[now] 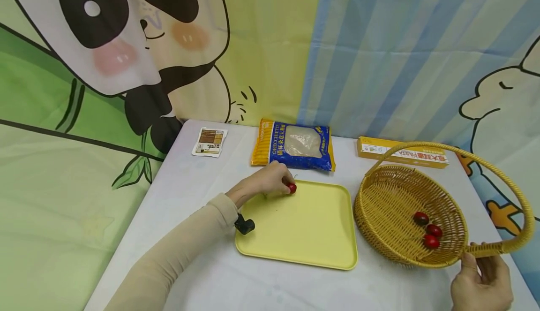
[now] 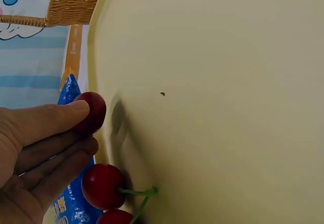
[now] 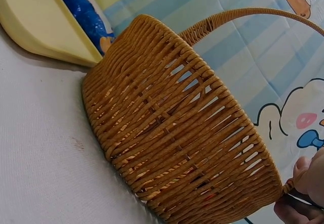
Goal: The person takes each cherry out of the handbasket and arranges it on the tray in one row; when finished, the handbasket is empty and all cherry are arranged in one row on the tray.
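Observation:
My left hand (image 1: 270,179) pinches a red cherry (image 2: 93,113) between thumb and fingers, over the far edge of the yellow tray (image 1: 312,226). Close beside it in the left wrist view are two more cherries (image 2: 104,187), one cut off by the frame, with green stems; in the head view the hand hides them. At the right, my right hand (image 1: 481,283) grips the woven basket (image 1: 379,236) where its handle joins the near rim. The basket leans, and three red cherries (image 1: 434,230) lie inside it.
Behind the tray lies a blue and orange pasta bag (image 1: 301,146). A small white packet (image 1: 210,142) is at the back left, and a yellow pasta box (image 1: 405,152) at the back right, behind the basket. A printed curtain (image 1: 270,43) hangs along the table's back.

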A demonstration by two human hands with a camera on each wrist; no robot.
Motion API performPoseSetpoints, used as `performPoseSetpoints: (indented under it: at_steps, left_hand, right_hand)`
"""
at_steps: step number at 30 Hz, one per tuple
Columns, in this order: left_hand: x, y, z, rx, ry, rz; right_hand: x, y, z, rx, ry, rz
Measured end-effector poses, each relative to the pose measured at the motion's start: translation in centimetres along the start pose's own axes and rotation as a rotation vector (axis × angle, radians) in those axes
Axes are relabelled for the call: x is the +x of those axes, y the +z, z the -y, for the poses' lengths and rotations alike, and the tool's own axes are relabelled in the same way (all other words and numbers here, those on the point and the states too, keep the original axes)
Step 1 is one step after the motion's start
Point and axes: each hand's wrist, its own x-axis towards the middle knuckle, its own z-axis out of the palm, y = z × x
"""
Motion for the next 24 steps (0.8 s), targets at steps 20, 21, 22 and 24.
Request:
performPoseSetpoints:
  at_steps: [20,21,22,24]
  left_hand:
    - [0.3,0.1,1.4,0.050,-0.011,0.004]
    - [0.3,0.1,1.4,0.048,-0.013,0.004]
    - [0.3,0.1,1.4,0.051,-0.012,0.004]
    - [0.3,0.1,1.4,0.062,-0.005,0.003]
  right_hand:
    - [0.2,0.2,-0.2,0.055,-0.005,-0.017]
    - [0.2,0.2,-0.2,0.054,-0.008,-0.018]
    - [0.2,0.2,-0.1,0.054,-0.010,-0.018]
    - [0.2,0.3,-0.1,0.050,-0.012,-0.017]
